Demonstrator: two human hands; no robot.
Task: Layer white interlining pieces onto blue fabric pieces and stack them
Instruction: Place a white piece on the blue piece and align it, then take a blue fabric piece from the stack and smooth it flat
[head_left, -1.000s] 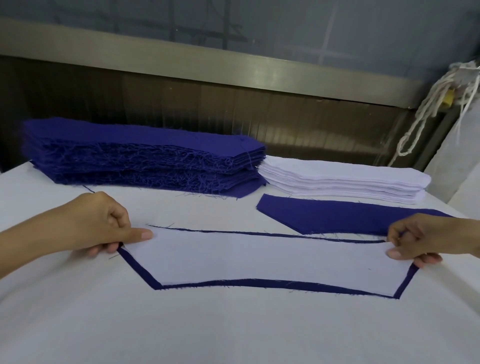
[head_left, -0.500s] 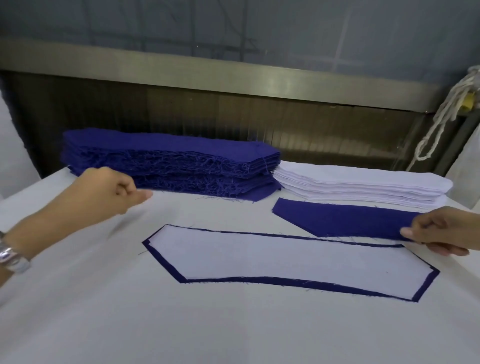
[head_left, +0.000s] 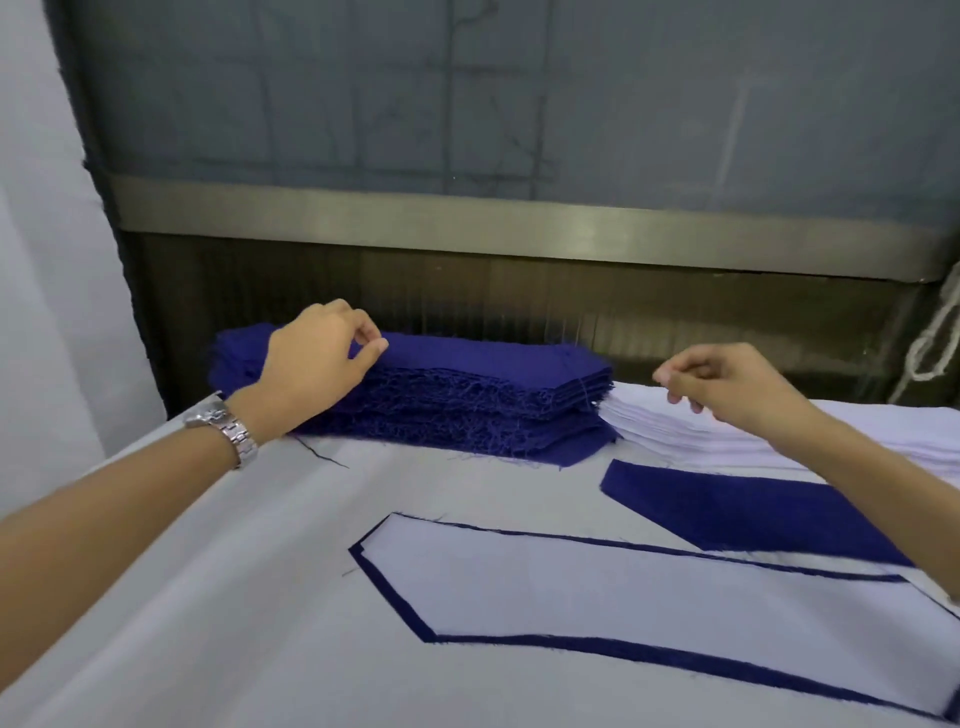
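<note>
Since the dark-blue fabric pieces (head_left: 467, 384) stacked at the back of the table (head_left: 234, 597) look limp and frayed, pinch only the top edge, as your left hand (head_left: 317, 358) does; your right hand (head_left: 727, 384) curls above the white interlining pile (head_left: 675, 431), grip unclear.

open worktop (head_left: 197, 597) at front left, bare and wide enough for a flat pass. blocked at the back by the tall blue stack (head_left: 467, 395), with the lower white stack (head_left: 670, 436) touching its right end. close behind both, a dark panel (head_left: 519, 296) under a metal rail (head_left: 519, 228). left grip (head_left: 317, 358) pinching at the blue stack's top, right grip (head_left: 727, 384) just above the white stack's left end. narrow bare strip between the blue stack and the flat layered piece (head_left: 623, 608); loose blue piece (head_left: 727, 509) flat before the white stack.
</note>
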